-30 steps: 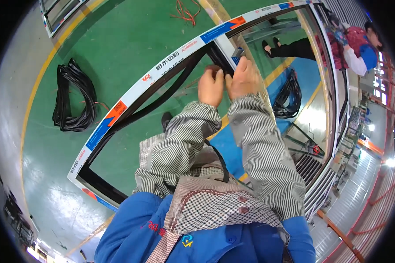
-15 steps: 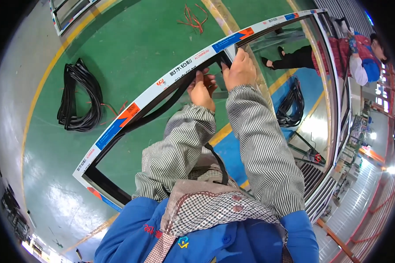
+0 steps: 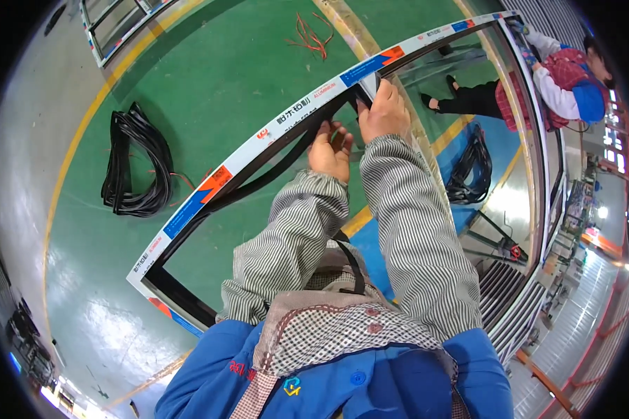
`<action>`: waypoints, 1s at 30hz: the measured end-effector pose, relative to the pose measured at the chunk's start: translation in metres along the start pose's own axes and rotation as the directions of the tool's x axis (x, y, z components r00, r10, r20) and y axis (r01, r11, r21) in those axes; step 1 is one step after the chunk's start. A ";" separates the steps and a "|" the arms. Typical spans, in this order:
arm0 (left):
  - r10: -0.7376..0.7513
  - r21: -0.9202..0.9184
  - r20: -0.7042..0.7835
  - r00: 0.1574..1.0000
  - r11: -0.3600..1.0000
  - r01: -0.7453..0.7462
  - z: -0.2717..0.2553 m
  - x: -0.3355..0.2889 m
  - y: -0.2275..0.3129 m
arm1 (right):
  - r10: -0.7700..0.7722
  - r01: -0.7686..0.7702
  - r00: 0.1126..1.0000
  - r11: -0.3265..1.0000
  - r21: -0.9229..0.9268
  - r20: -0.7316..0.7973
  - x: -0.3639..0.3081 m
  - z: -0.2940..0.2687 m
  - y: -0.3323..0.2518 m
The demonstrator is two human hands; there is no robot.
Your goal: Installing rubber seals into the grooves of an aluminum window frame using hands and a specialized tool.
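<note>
A large window frame (image 3: 262,136) with a white, printed protective film stretches across the view. A black rubber strip (image 3: 276,171) runs along the inside of its far bar and sags away from it at the left. My right hand (image 3: 384,115) is closed at the corner by the crossbar (image 3: 367,84), its thumb against the strip's dark end; its fingertips are partly hidden. Just left of it, my left hand (image 3: 330,153) is beside the strip, fingers loosely bent and apart. Its thumb tip is close to the strip; contact cannot be made out.
Coils of black strip (image 3: 136,164) lie on the green floor at left and, seen through the glass, another coil (image 3: 470,167) on blue. Red strands (image 3: 311,38) lie beyond the frame. A co-worker (image 3: 566,80) stands at the far right. Another frame (image 3: 115,31) is at upper left.
My left hand has loosened from its pinch near the strip and its fingers have spread. My right hand stays at the corner. The co-worker has reached towards the frame's far right corner.
</note>
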State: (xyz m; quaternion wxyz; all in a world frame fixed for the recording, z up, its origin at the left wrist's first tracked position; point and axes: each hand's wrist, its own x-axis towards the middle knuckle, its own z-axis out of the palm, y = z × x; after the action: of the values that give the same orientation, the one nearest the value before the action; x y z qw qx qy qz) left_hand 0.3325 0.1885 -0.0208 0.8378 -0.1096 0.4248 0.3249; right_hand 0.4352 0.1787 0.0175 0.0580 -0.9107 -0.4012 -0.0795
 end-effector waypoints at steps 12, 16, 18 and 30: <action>0.056 0.058 -0.024 0.998 0.997 -0.055 0.003 0.007 0.005 | -0.039 0.041 0.991 0.999 0.016 -0.129 -0.002 0.009 0.000; 0.036 0.075 -0.024 0.999 0.997 -0.034 0.012 0.002 0.007 | 0.026 -0.023 0.994 0.999 0.037 -0.110 -0.003 0.009 -0.002; 0.067 0.096 -0.058 0.996 0.994 -0.061 0.027 -0.001 0.004 | 0.050 -0.045 0.987 0.998 0.040 -0.154 0.002 0.005 -0.001; -0.053 0.220 0.104 0.993 0.975 0.029 -0.015 0.011 0.024 | 0.031 0.058 0.935 0.969 0.239 -0.353 -0.037 -0.025 -0.025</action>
State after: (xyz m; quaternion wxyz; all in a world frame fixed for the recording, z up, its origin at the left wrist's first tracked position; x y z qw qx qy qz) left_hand 0.3125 0.2052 -0.0364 0.8733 -0.0079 0.4090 0.2644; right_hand 0.3897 0.1645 0.0359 0.2409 -0.8645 -0.3971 -0.1921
